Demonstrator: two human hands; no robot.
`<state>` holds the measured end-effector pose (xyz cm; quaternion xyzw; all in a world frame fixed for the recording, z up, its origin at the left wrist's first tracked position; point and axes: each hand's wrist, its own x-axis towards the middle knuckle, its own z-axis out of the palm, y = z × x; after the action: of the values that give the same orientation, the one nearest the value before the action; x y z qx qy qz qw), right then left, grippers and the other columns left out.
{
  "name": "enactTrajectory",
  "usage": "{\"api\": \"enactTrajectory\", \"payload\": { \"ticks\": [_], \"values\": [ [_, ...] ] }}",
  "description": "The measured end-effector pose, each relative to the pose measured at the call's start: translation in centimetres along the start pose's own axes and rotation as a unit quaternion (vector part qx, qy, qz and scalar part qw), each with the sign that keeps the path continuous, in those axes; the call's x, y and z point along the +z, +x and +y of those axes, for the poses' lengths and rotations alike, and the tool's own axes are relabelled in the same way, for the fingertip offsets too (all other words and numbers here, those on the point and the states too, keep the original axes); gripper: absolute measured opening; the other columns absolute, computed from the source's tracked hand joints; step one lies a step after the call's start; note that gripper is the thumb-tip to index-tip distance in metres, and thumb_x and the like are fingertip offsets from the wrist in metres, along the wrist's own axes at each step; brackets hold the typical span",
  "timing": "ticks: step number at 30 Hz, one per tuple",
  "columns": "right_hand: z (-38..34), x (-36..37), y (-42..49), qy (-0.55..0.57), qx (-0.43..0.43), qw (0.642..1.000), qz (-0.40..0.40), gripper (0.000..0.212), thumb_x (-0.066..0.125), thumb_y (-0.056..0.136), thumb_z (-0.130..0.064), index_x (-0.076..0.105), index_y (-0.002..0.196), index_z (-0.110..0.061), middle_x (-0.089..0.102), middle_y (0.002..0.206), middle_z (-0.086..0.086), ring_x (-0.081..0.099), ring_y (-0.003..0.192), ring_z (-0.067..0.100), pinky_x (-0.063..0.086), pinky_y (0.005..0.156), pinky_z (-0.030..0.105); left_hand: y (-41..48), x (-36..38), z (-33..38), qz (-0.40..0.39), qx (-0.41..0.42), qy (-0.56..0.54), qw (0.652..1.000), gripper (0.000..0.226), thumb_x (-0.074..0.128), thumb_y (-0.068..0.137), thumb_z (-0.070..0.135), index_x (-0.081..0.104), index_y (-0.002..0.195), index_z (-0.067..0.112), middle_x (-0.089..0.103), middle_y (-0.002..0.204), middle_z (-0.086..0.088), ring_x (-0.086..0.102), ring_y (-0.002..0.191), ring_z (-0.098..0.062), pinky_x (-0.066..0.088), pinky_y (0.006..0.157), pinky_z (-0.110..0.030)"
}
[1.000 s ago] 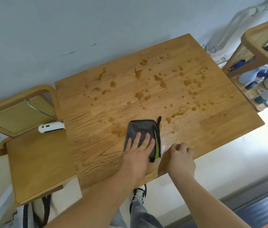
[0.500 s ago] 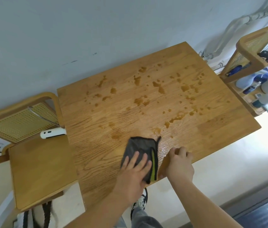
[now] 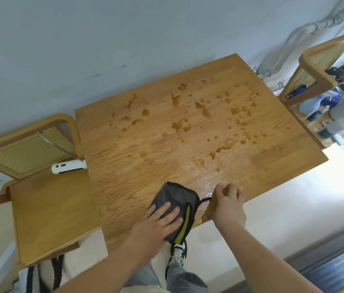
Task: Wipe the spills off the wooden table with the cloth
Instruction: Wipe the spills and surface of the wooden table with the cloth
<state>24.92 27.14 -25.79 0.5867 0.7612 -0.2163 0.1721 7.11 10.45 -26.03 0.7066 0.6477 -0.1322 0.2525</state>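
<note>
The wooden table (image 3: 272, 157) carries several brown spills (image 3: 202, 111) across its far half and middle. A grey cloth (image 3: 173, 197) with a yellow-green stripe lies at the near edge, partly hanging over it. My left hand (image 3: 160, 220) presses flat on the cloth with fingers spread. Just right of the cloth, my right hand (image 3: 228, 206) grips the table's near edge, thumb under the rim. The wood near the cloth looks wet and glossy.
A wooden chair (image 3: 46, 210) with a cane back stands left of the table, with a white device (image 3: 68, 167) on its seat. Another cane chair (image 3: 323, 66) at the right holds bottles and clutter. My shoe (image 3: 177, 253) shows below the table edge.
My left hand has dragged the cloth toward me to the near edge, uncovering wet wood and a few small spills beyond it. The right hand stays on the edge.
</note>
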Motion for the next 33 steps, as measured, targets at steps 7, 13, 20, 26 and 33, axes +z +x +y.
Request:
{"api": "enactTrajectory", "payload": {
  "ticks": [7,13,20,26,33],
  "values": [
    [-0.2,-0.8,-0.6,-0.019,0.002,1.000,-0.009,0.125,0.090,0.066,-0.058,0.013,0.160,-0.028,0.009,0.161,0.006,0.004,0.151,0.033,0.046,0.108,0.046,-1.4,1.0,-4.8,0.156,-0.252,-0.124,0.947,0.073,0.045,0.106,0.026,0.002,0.163,0.040,-0.007,0.171,0.012,-0.017,0.155,-0.014,0.004,0.129,-0.041],
    [-5.1,-2.5,-0.8,-0.128,-0.099,0.987,0.001,0.125,0.084,0.073,-0.057,0.002,0.160,-0.020,0.005,0.166,0.014,0.005,0.155,0.038,0.022,0.124,0.051,-4.5,4.7,-5.0,0.115,-0.031,-0.014,0.993,0.083,0.068,0.091,0.039,0.024,0.160,0.032,0.024,0.169,0.005,0.011,0.156,-0.024,0.031,0.121,-0.049],
    [-11.1,-1.9,-0.4,-0.124,-0.190,0.973,-0.033,0.123,0.087,0.072,-0.054,0.007,0.161,-0.025,0.010,0.163,0.010,0.008,0.153,0.034,0.038,0.118,0.046,-5.8,4.4,-8.9,0.143,-0.238,-0.120,0.953,0.078,0.061,0.097,0.026,0.018,0.161,0.037,0.010,0.169,0.011,-0.021,0.153,-0.010,0.013,0.127,-0.042],
    [-12.9,-0.9,0.6,-0.123,-0.158,0.979,-0.037,0.130,0.091,0.068,-0.052,0.005,0.162,-0.024,0.015,0.160,0.009,0.014,0.150,0.035,0.044,0.114,0.045,-6.3,6.0,-9.4,0.101,-0.053,0.001,0.993,0.097,0.090,0.063,0.032,0.048,0.150,0.039,0.043,0.159,0.012,0.039,0.148,-0.020,0.048,0.109,-0.044],
    [-13.4,-0.3,1.4,-0.127,-0.131,0.982,-0.046,0.131,0.092,0.069,-0.049,0.005,0.163,-0.023,0.014,0.162,0.009,0.014,0.151,0.036,0.035,0.120,0.044,0.1,-1.2,-17.7,0.116,-0.161,-0.122,0.972,0.072,0.048,0.106,0.022,0.008,0.162,0.041,-0.007,0.169,0.015,-0.014,0.156,-0.012,0.008,0.129,-0.046]
  ]
}}
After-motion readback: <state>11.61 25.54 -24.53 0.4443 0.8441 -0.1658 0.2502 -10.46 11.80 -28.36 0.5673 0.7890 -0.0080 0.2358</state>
